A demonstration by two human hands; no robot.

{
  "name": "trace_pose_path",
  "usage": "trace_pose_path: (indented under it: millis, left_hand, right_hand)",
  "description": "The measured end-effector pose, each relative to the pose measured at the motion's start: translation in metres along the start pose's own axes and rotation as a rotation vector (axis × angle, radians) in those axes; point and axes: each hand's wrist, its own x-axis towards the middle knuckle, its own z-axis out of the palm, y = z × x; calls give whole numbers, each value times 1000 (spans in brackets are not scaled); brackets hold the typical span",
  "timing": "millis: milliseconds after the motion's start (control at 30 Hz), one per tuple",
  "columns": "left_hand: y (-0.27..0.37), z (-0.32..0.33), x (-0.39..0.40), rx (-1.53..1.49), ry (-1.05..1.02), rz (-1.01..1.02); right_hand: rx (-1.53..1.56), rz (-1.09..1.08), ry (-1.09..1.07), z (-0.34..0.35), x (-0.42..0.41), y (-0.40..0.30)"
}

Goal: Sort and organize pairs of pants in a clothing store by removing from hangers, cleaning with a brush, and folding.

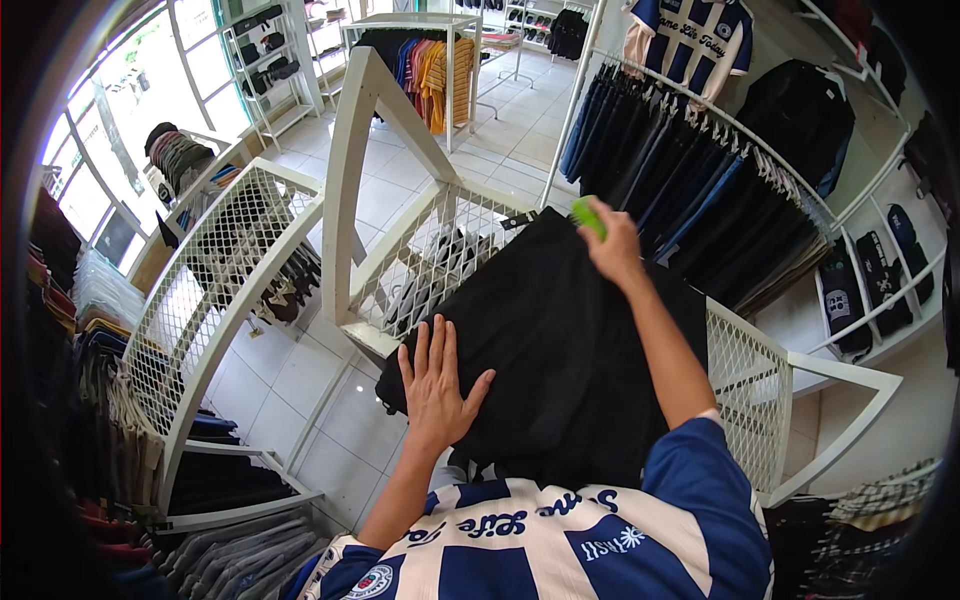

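A black garment (540,345) lies spread over a white metal mesh rack (405,277) in front of me. My left hand (442,382) rests flat on the garment's left part, fingers spread, holding nothing. At the garment's far edge, my right hand (615,240) grips a green brush-like tool (589,217); its underside is hidden. A small dark tag (519,220) shows beside the garment's far corner. Which kind of garment it is, I cannot tell.
Dark trousers (675,157) hang from a curved rail at the right. Another mesh-topped rack (225,247) with clothes stands left. Folded clothes (877,517) lie at the lower right. Farther off, a white rack holds coloured shirts (435,82) above the tiled floor (367,420).
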Motion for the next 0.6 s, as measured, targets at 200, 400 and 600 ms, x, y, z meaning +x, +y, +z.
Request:
trace_pose_path:
  millis: [200, 400, 600]
  left_hand:
    - [-1, 0, -2, -1, 2, -8]
    - [-1, 4, 2, 5, 5, 21]
    - [-3, 1, -2, 26, 12, 3]
  right_hand:
    - [90, -536, -217, 10, -66, -49]
    - [-157, 87, 80, -10, 1, 26]
    - [269, -453, -314, -3, -81, -93]
